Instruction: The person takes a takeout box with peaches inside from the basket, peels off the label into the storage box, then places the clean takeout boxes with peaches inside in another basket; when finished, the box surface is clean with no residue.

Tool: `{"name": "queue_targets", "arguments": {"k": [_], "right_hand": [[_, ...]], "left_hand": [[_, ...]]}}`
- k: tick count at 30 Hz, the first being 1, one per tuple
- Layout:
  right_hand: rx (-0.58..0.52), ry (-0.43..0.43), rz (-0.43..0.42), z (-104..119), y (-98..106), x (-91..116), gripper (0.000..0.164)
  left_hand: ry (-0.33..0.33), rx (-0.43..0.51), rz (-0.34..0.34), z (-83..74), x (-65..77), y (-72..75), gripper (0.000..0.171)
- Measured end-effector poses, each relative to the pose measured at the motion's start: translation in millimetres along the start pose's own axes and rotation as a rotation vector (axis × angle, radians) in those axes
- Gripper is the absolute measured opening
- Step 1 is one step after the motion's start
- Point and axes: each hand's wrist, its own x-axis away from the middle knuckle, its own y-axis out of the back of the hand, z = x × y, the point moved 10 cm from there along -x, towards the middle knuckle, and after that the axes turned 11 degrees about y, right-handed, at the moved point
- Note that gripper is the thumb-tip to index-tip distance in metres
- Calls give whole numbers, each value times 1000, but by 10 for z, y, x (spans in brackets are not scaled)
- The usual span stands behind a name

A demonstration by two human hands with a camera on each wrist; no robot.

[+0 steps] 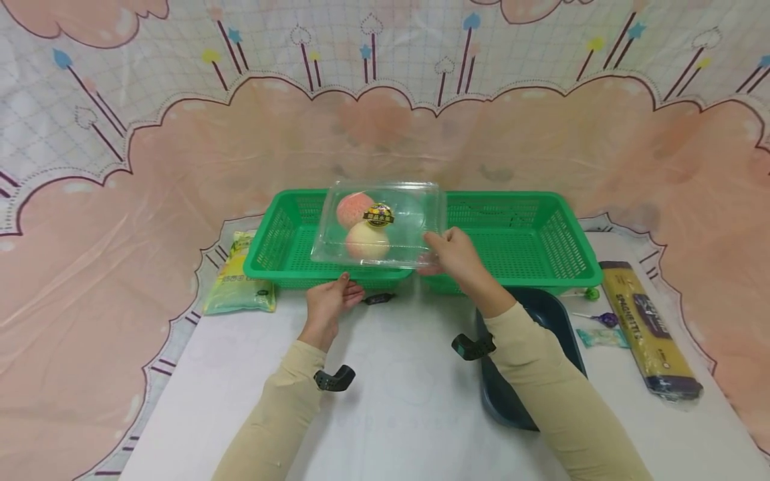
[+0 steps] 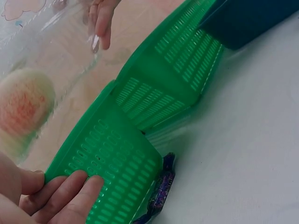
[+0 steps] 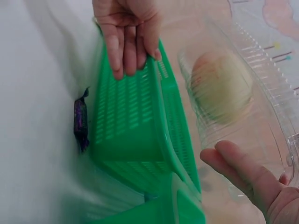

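Note:
A clear plastic fruit box (image 1: 409,214) with two peaches (image 1: 368,242) showing inside is held up over the left green basket (image 1: 337,274). My right hand (image 1: 458,260) grips the box at its near right corner, thumb on top. At the near rim of that same basket is my left hand (image 1: 329,304). In the left wrist view, its thumb and fingers (image 2: 70,191) pinch the basket's rim, the fingers against the outer wall. A dark wrapped candy (image 1: 379,298) lies on the table just in front of the basket.
A second green basket (image 1: 523,280) adjoins on the right. A dark blue tray (image 1: 559,321) lies partly under my right forearm. Farther right are a spaghetti pack (image 1: 650,327), lollipops (image 1: 607,320) and a light-blue wrapped candy (image 1: 603,338). A yellow-green bag (image 1: 240,280) stands left.

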Motion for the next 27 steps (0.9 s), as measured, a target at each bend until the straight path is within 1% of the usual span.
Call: {"name": "queue_targets", "arguments": {"k": [2,6,14,19,22,27], "right_hand": [[-6,-1,-12,5,28,41,28],[-7,2,-11,15,71,120,24],[6,10,-1,-19,156,282,21],[15,22,7,-47,203,373,21],[11,17,-1,-65,234,423,21],[10,-16,-23,-116,293,507,19]], "left_hand": [[0,-3,-2,0,-3,1,38],[-6,-23,-7,-9,6,5,37],[-24,-59,-9,-14,16,3,32],[-17,-28,-3,7,7,3,26],[-11,-26,-2,7,0,7,25],[4,-66,-28,-1,0,44,28]]}}
